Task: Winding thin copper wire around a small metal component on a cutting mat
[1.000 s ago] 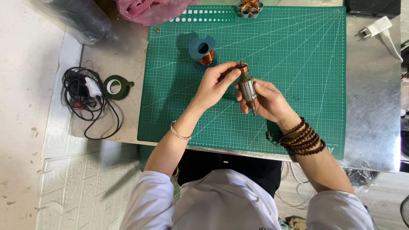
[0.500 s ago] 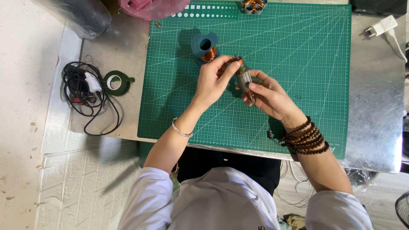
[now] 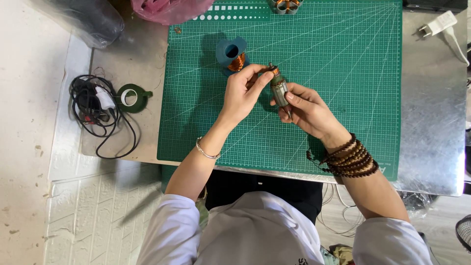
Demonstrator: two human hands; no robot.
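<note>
Head view: a small motor armature (image 3: 279, 91) is gripped by the right hand (image 3: 309, 110) and pinched at its top by the left hand (image 3: 243, 93), above the green cutting mat (image 3: 343, 59).

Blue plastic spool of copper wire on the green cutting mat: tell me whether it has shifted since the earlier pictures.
No. The blue plastic spool of copper wire sits at the same spot on the green cutting mat grid; only the camera view drifted.

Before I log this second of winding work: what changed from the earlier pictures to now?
Little. The left hand shifted its fingertips up to the top end of the small motor rotor; the right hand kept holding it, nothing let go. The copper wire spool, tape roll and cable bundle stayed put.
</note>
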